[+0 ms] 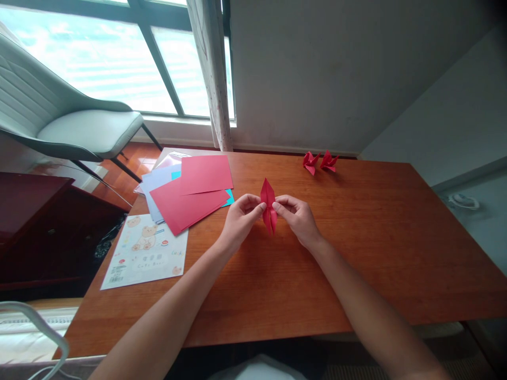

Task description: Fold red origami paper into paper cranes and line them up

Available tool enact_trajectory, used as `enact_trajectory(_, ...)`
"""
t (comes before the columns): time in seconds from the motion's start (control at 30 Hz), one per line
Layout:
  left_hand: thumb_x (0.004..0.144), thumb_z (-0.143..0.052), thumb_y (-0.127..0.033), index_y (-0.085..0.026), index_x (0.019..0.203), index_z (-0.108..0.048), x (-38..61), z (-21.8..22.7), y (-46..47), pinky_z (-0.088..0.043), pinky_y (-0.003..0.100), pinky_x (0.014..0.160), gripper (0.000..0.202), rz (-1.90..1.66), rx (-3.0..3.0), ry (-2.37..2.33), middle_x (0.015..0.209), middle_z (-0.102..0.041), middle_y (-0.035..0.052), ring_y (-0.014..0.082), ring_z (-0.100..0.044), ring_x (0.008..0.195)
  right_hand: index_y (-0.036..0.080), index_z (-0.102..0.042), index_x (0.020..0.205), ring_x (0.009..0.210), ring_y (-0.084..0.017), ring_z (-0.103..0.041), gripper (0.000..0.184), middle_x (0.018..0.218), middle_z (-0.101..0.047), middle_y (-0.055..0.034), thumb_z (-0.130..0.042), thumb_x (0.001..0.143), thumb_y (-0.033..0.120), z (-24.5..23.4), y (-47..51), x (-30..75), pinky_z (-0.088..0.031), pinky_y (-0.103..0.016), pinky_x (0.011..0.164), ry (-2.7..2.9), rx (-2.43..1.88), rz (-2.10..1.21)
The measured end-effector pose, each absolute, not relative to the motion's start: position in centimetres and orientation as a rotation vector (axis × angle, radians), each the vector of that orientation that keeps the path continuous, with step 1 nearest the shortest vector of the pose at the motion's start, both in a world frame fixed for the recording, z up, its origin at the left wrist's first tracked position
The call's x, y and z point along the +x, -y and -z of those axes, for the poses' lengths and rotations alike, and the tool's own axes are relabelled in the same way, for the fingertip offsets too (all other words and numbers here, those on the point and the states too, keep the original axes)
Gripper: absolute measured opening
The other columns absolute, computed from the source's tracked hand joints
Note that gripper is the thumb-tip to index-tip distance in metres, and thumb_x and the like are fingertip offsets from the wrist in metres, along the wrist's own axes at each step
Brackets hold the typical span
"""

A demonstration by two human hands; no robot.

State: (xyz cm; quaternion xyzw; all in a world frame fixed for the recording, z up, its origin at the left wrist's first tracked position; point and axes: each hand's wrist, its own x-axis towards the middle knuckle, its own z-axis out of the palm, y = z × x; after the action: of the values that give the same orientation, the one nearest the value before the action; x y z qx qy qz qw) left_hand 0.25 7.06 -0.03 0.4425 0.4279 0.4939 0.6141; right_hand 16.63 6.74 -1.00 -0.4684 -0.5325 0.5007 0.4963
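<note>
Over by the window a pale padded chair stands on the wooden floor, clear of the tabletop. On the near left part of that reddish wood lies a printed sheet with cartoon bears, flat and slightly skewed. Just beyond it, and overlapping its far corner, is a loose fan of paper sheets: two red ones on top, with pale lilac and a sliver of turquoise peeking out from under them. Moving toward the middle, the person's left hand is raised a little above the wood, thumb and forefinger pinched on the left edge of a folded red paper piece. That piece is a narrow, long diamond shape, held upright between the two hands, its upper tip pointing away toward the wall and its lower end split into two thin legs hanging just over the tabletop. The right hand mirrors the other, fingertips closed on the right edge of the same piece, the remaining fingers curled under. Both forearms stretch in from the near edge. Farther right and well back, near the wall, two finished red paper cranes sit side by side on the tabletop, almost touching, well apart from the hands.
</note>
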Motion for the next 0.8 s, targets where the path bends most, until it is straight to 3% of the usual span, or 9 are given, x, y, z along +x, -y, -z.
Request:
enact_trajectory(0.13, 0.073, -0.081, -0.039, -0.017, 0.082, -0.062, 0.3, -0.1, -7.0, -0.048, 0.022, 0.063, 0.03, -1.13, 1.012, -1.005, 0.079, -0.065, -0.0005, 0.0118, -0.059, 0.069, 0.022, -0.071, 0.085, 0.082, -0.02, -0.065, 0.022, 0.09, -0.07, -0.0039, -0.07, 0.083, 0.044, 1.1, -6.7, 16.6, -0.054, -0.032, 0.077, 1.327, -1.116, -1.176)
enact_trajectory(0.33, 0.066, -0.086, -0.036, -0.019, 0.1, -0.062, 0.2, -0.1, -7.0, -0.051, 0.024, 0.065, 0.045, -1.119, 0.945, -1.006, 0.085, -0.069, 0.001, 0.0144, -0.063, 0.076, 0.022, -0.068, 0.081, 0.084, -0.021, -0.065, 0.024, 0.092, -0.069, -0.005, -0.069, 0.083, 0.046, 1.3, -6.7, 16.5, -0.054, -0.033, 0.076, 1.399, -1.132, -1.099)
enact_trajectory(0.63, 0.066, -0.086, -0.039, -0.016, 0.082, -0.075, -0.1, -0.1, -7.1, -0.05, 0.026, 0.069, 0.03, -1.075, 0.943, -0.937, 0.082, -0.074, 0.0039, 0.0158, -0.065, 0.073, 0.023, -0.067, 0.079, 0.09, -0.021, -0.065, 0.019, 0.095, -0.067, -0.0055, -0.067, 0.087, 0.04, 1.0, -6.4, 16.3, -0.054, -0.033, 0.079, 1.496, -1.125, -0.949)
enact_trajectory(0.8, 0.067, -0.086, -0.038, -0.016, 0.084, -0.075, -0.2, -0.1, -7.2, -0.052, 0.027, 0.074, 0.03, -1.163, 0.814, -0.959, 0.086, -0.076, 0.0049, 0.0159, -0.067, 0.076, 0.024, -0.068, 0.093, 0.097, -0.022, -0.064, 0.013, 0.107, -0.068, -0.0065, -0.066, 0.087, 0.035, 0.7, -5.7, 15.4, -0.055, -0.035, 0.082, 1.635, -1.137, -0.82)
